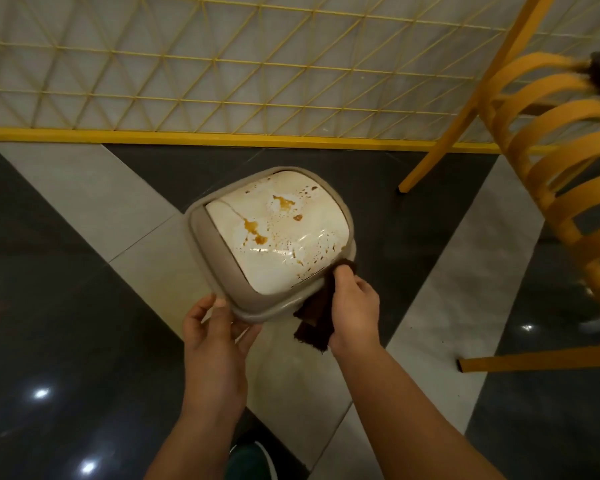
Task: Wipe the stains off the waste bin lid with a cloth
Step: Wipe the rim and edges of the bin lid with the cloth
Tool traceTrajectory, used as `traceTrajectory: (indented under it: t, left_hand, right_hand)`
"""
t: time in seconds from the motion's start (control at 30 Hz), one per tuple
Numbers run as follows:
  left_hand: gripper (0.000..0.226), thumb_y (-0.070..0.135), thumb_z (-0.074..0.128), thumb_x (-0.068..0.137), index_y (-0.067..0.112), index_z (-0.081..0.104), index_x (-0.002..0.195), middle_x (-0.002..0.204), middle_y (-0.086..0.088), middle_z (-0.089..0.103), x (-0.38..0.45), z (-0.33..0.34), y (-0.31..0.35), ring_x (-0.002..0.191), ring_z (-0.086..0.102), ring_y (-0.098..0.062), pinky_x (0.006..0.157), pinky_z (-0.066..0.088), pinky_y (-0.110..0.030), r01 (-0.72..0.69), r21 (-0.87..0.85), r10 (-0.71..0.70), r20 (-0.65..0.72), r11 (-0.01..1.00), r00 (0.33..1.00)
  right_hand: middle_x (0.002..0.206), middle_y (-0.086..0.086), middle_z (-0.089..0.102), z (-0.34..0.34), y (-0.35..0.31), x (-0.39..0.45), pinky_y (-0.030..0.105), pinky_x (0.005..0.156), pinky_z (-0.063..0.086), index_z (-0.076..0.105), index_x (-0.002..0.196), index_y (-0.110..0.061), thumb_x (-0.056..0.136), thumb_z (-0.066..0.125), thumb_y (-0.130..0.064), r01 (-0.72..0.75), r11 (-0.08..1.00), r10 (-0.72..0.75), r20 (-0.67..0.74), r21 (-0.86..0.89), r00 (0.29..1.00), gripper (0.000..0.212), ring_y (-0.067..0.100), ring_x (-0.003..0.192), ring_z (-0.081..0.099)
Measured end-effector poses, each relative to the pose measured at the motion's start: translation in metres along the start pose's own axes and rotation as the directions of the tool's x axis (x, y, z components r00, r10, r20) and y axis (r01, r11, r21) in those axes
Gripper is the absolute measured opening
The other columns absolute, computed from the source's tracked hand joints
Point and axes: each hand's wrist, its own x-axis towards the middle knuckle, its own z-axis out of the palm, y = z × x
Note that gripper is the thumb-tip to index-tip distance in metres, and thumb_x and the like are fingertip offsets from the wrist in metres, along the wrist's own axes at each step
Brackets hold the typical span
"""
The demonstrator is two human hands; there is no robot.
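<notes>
- While our left hand (219, 327) gripped the bin's near rim, our right hand (355, 306) pinched the dark cloth (314, 315) at the lid (278, 230) corner.
- We judged firm strokes over the orange stains (253, 232) best.

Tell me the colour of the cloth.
Dark brown cloth, gripped in the right hand; head view.

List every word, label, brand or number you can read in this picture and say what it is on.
None: no readable text shows anywhere.
Waste bin lid: stains only, no label or brand visible.
Cloth in the right hand: plain dark, no tag visible.
Yellow chair and yellow grid fence: no signs.
</notes>
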Motion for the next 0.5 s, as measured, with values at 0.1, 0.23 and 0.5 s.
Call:
traceTrajectory:
  t: [0.1, 0.23, 0.5]
  left_hand:
    - [0.031, 0.007, 0.050, 0.098, 0.020, 0.047, 0.126, 0.119, -0.012, 0.062, 0.000, 0.007, -0.001, 0.107, 0.065, -0.024, 0.100, 0.049, -0.042, 0.015, -0.006, -0.015, 0.013, 1.000, 1.000]
    - [0.031, 0.004, 0.047, 0.098, 0.026, 0.048, 0.121, 0.114, -0.015, 0.064, 0.002, 0.014, 0.000, 0.098, 0.068, -0.025, 0.089, 0.054, -0.039, 0.068, -0.044, -0.067, 0.022, 0.997, 0.998]
    - [0.044, 0.001, 0.044, 0.099, 0.032, 0.048, 0.130, 0.113, -0.012, 0.065, 0.001, 0.000, 0.005, 0.098, 0.067, -0.021, 0.091, 0.051, -0.037, 0.036, 0.017, -0.037, 0.070, 0.999, 0.997]
  right_hand:
    - [0.101, 0.004, 0.063, 0.001, 0.016, -0.012, 0.029, 0.060, 0.048, 0.057, 0.110, -0.023, 0.090, 0.057, -0.030, -0.023, 0.991, 0.023, -0.004, 0.130, 1.000, 0.021, 0.019, 0.089, 0.062]
    - [0.105, 0.006, 0.067, 0.022, 0.045, -0.034, 0.040, 0.079, 0.055, 0.060, 0.110, -0.023, 0.087, 0.061, -0.025, -0.074, 0.988, 0.062, 0.091, 0.139, 0.994, 0.022, 0.022, 0.095, 0.065]
    - [0.102, 0.006, 0.065, -0.005, 0.011, -0.012, 0.035, 0.063, 0.053, 0.061, 0.110, -0.021, 0.089, 0.063, -0.031, -0.049, 0.985, 0.062, -0.075, 0.166, 0.995, 0.023, 0.024, 0.089, 0.063]
